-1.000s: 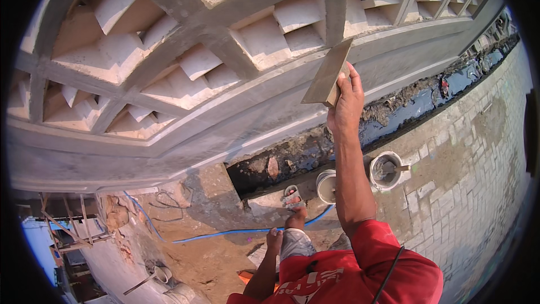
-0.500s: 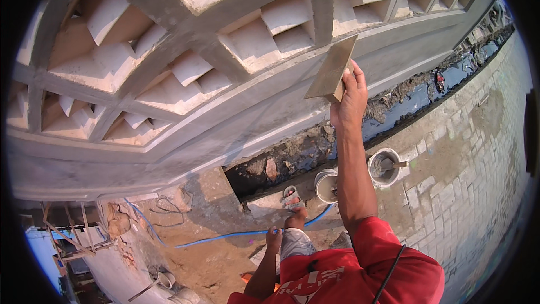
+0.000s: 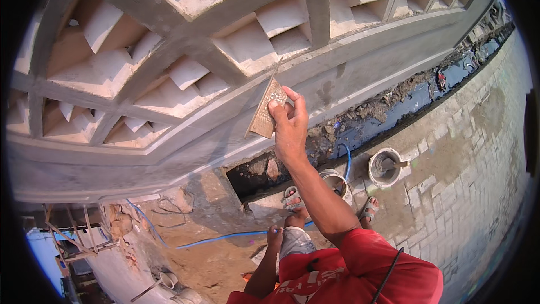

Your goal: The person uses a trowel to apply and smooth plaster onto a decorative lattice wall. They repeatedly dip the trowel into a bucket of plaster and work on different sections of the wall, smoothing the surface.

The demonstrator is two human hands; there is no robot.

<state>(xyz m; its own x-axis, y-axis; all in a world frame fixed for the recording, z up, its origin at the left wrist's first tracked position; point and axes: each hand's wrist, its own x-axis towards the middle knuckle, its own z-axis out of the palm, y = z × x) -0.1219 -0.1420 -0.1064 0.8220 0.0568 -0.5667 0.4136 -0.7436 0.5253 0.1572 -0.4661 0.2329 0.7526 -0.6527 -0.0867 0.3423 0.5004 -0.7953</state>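
Note:
My right hand [image 3: 292,126] is closed round a brownish plastering float [image 3: 265,111], thumb on its speckled face. The float is tilted, with its long thin edge close to the grey plastered wall [image 3: 247,121]; whether it touches the wall I cannot tell. Darker damp patches [image 3: 326,91] mark the wall just right of the hand. Low beside my left leg hangs my left hand [image 3: 274,238], its fingers curled in; their inner side is hidden.
Decorative openwork blocks [image 3: 275,19] fill the upper wall. Below runs a ditch with dark water [image 3: 368,129]. One white bucket [image 3: 385,167] holds a grey mix and a handled tool; another bucket [image 3: 336,180] stands by my feet. A blue hose [image 3: 225,237] crosses the ground near brick paving [image 3: 444,191].
My right hand has moved left and slightly down with the float, which has turned more upright. Damp patches and my sandalled right foot, hidden earlier, now show. My left hand has barely moved.

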